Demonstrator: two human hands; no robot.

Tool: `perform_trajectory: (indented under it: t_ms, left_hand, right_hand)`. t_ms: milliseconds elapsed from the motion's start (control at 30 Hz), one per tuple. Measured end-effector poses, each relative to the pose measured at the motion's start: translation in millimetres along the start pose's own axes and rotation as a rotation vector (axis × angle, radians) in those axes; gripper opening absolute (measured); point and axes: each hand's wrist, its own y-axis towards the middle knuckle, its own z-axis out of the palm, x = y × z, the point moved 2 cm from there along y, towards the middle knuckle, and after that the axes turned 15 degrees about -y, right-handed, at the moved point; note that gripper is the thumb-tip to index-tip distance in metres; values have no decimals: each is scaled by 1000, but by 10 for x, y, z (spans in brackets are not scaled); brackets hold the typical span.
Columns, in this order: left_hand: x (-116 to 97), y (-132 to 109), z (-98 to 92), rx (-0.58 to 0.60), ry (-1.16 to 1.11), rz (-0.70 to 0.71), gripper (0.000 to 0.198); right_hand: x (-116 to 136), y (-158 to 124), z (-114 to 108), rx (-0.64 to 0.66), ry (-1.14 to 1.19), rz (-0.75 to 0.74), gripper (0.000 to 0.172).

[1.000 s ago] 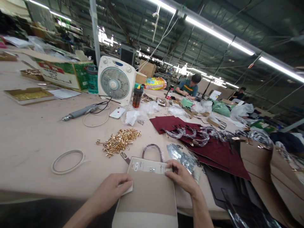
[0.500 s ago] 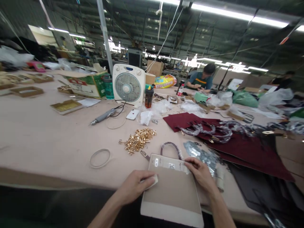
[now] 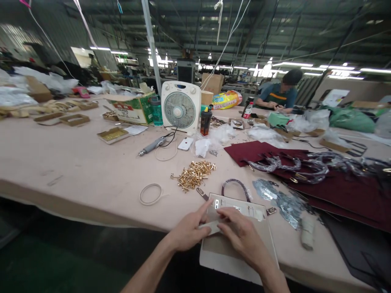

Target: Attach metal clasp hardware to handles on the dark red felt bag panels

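A flat beige bag panel (image 3: 232, 250) lies at the table's front edge, partly overhanging it, with a plastic-wrapped dark handle (image 3: 236, 183) arching from its far side. Small metal plates and prongs show along its far strip. My left hand (image 3: 189, 231) is over its left part, index finger stretched forward, thumb closed on a small white strip (image 3: 214, 227). Bent over the middle of the panel, my right hand (image 3: 244, 234) pinches the strip's other end. Dark tabs with gold-coloured fittings (image 3: 270, 211) stick out at the panel's corners.
Gold-coloured rivets (image 3: 197, 175) lie heaped beyond the panel, with a tape roll (image 3: 150, 194) to their left. Grey metal plates (image 3: 284, 205) and maroon panels (image 3: 269, 156) are at right. Farther back are an electric screwdriver (image 3: 152, 146), phone (image 3: 185, 143), fan (image 3: 180, 106) and co-worker (image 3: 279, 95).
My right hand has left the panel's far right corner and come to the white strip by my left hand. My left index finger has stretched forward. The view has turned left.
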Motion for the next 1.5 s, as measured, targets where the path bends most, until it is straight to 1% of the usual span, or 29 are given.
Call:
perform_trajectory:
  t_ms: [33,133,267,367,433,533,600,767,933,1033,1167,1367,1433,1500]
  left_hand:
    - [7,-3,-2,2,-3,3,88]
    - [24,-7,-8,8,-1,19,82]
    - [17,-7,-10,11,32,26,78]
    - [-17,-6,-4,-12,50,26,71]
    - [-42,-6,-1,-41,53,21,61]
    - [-70,-1,-1,-85,34,13,33]
    - [-80,3,4,-90,33,21,21]
    - [-66,7,27,-67,58,73,29]
    - [38,33,25,-61,66,79,35]
    - [52,45,38,-100,49,55,37]
    - [-7,66,73,-189,-11,6,39]
    - [-11,145,116,-235,-113,-55,36]
    - [-2,161,122,-232,-101,-47,34]
    - [-4,160,126,-229,-50,-47,32]
  right_hand:
    - [28,8,66,31,1,-17,28]
    - [48,33,178,58,6,-19,22]
    - [64,61,216,107,29,-41,14]
    - [56,63,233,83,36,-49,11]
    - [31,57,252,49,30,-40,10]
    - [-3,47,276,11,32,-13,10]
    - [-9,41,276,-2,45,10,11]
    - [16,12,251,-12,39,32,11]
    - [-21,-9,281,-33,21,14,8]
    - [-33,-15,294,-54,28,1,8]
    - [-13,-8,306,-98,27,-25,11]
    - [14,-46,382,-226,-37,-130,19]
    - [-35,-91,366,-275,5,-109,20]
    - [-144,-137,278,-362,77,-13,19]
